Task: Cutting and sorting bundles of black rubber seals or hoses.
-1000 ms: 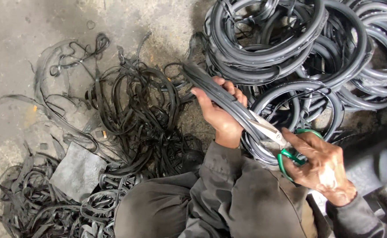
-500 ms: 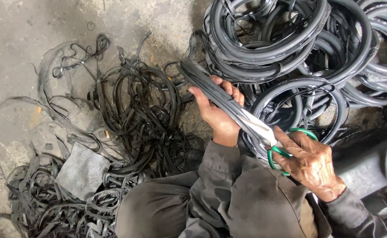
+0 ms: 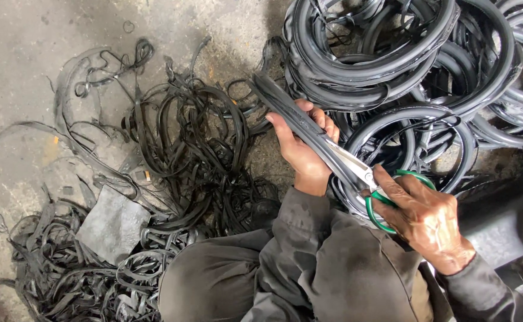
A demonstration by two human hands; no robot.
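Note:
My left hand (image 3: pixel 302 149) grips a flat black rubber strip (image 3: pixel 276 102) that runs up and to the left from my fingers. My right hand (image 3: pixel 424 217) holds green-handled scissors (image 3: pixel 373 189), fingers through the loops. The steel blades (image 3: pixel 348 161) lie along the strip just right of my left hand, nearly closed on the rubber. Both hands work above my lap, in front of a heap of rubber rings.
A big pile of black rubber rings (image 3: pixel 404 65) fills the upper right. Tangled thin rubber offcuts (image 3: pixel 196 155) cover the concrete floor (image 3: pixel 41 53) at left. A flat grey slab (image 3: pixel 113 223) lies among them. My grey-clad knees (image 3: pixel 261 280) fill the bottom.
The scissors have advanced slightly up along the strip toward my left hand. Both hands have shifted a little left and down in view.

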